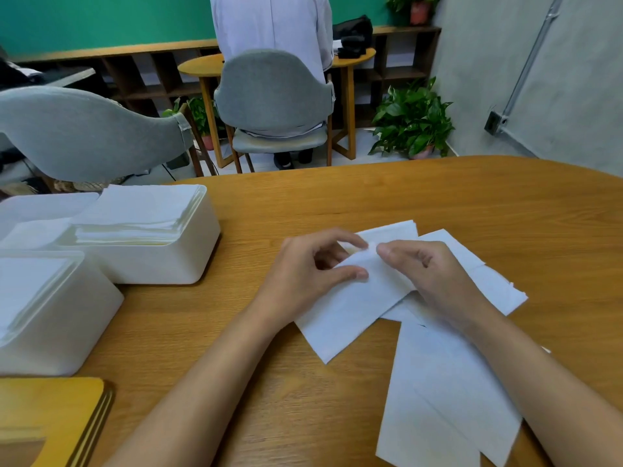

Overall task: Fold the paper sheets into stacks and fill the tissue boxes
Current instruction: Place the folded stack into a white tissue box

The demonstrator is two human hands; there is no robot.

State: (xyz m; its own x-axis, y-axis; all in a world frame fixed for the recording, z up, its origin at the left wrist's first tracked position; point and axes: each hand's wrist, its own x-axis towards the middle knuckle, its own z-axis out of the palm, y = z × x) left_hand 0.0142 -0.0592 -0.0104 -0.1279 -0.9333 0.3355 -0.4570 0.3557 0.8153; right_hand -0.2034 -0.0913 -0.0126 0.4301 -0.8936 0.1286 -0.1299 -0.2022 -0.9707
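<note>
Pinching the upper edge of the paper sheet (354, 308) in the middle of the bench (438, 197) with curled fingers (349, 238), the left hand (310, 267) and right hand (435, 278) should align its corners before pressing the crease flat, then carry it to the tissue boxes (161, 264) at the left edge.

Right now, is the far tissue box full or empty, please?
Full: the far tissue box holds folded sheets stacked above its rim.
</note>
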